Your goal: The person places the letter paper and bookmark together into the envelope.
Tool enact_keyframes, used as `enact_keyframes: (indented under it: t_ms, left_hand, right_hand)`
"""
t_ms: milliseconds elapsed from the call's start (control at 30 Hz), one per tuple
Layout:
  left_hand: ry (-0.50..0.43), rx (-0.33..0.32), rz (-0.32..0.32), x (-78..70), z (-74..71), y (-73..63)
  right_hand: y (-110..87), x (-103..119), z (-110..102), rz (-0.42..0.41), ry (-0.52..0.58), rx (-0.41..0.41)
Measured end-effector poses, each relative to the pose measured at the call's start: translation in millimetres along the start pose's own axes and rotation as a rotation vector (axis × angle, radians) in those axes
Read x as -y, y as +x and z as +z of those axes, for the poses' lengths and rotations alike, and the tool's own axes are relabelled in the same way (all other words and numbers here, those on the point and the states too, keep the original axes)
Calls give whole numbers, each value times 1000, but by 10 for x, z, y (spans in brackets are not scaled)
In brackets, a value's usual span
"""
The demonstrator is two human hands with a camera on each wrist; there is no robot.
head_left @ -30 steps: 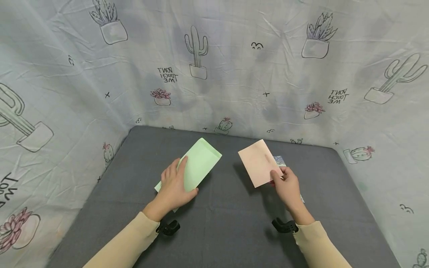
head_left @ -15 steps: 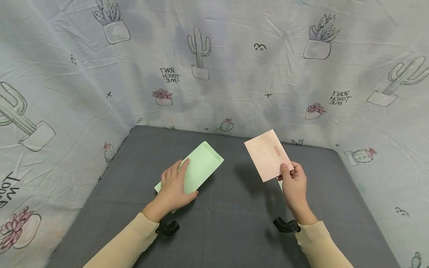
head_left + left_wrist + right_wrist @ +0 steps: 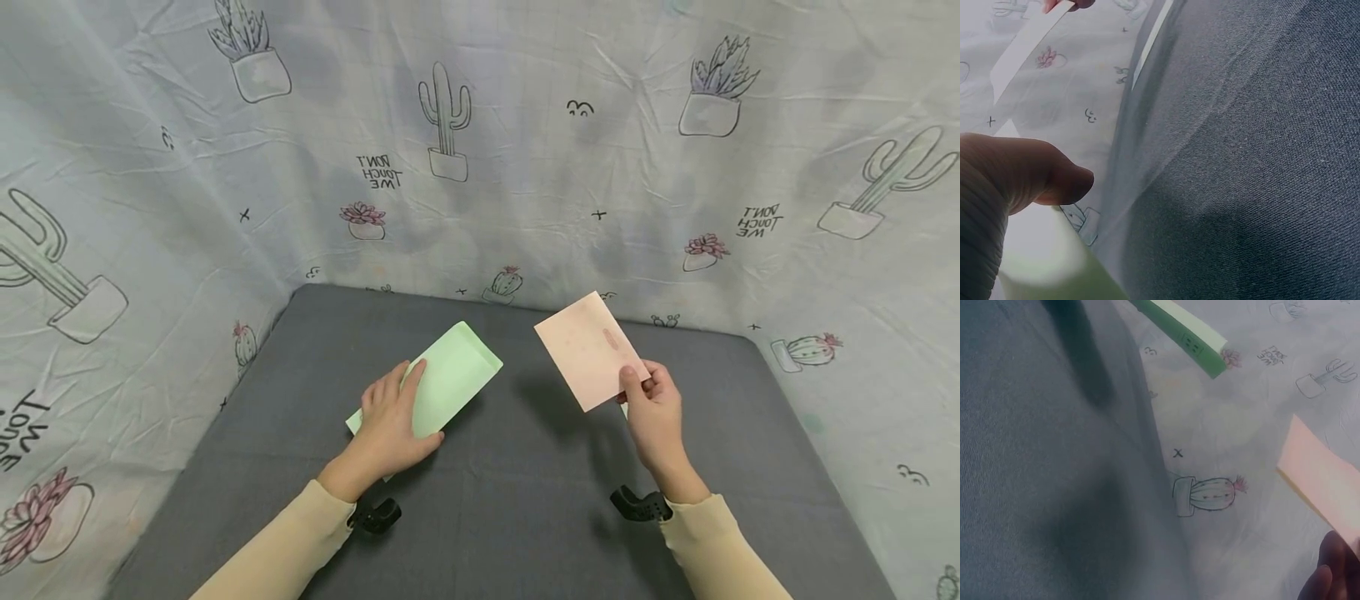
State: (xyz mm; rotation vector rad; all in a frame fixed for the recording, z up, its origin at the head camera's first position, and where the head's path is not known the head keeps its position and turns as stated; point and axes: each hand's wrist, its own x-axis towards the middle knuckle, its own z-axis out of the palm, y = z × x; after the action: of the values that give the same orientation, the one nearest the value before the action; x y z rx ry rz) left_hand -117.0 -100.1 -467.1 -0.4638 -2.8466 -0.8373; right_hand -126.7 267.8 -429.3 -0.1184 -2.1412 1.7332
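Across the light-green envelope-like packet (image 3: 454, 379) lies my left hand (image 3: 386, 421), fingers over its far long edge and thumb at the near one. The packet has a folded band at its far end, tilts up, and shows a darker green side (image 3: 1191, 344) with a small print in the right wrist view. My right hand (image 3: 654, 412) pinches a pale pink square card (image 3: 588, 350) by its corner, thumb on top. A reddish oval mark shows on the card, which is held above the table. A narrow whitish sliver (image 3: 624, 410) peeks out by the right fingers, mostly hidden.
A dark grey cloth-covered table (image 3: 487, 517) spreads under both hands. Behind and beside it hangs a white curtain (image 3: 517, 150) printed with cacti. In the left wrist view a thin pale strip (image 3: 1152, 40) lies near the table's edge.
My right hand has lifted the pink card and moved it slightly right, then a little back left. The patterned piece below it is now mostly covered. The left hand barely moved.
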Motion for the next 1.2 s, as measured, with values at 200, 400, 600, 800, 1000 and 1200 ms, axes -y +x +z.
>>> enact_keyframes:
  t_ms: [200, 400, 600, 800, 1000, 1200]
  left_hand:
    - [13, 10, 8, 5, 15, -13]
    - [11, 49, -1, 21, 37, -65]
    - [19, 27, 22, 12, 36, -73]
    - [40, 15, 37, 18, 24, -60]
    - [54, 8, 70, 18, 14, -47]
    - [79, 26, 126, 4, 11, -28]
  right_hand:
    - [-8, -61, -26, 18, -1, 63]
    - [-86, 60, -37, -4, -64, 139]
    - [-79, 23, -58, 10, -81, 150]
    - [-47, -6, -56, -25, -65, 123]
    - [-39, 48, 18, -55, 1, 55]
    - [-42, 38, 140, -55, 1, 138]
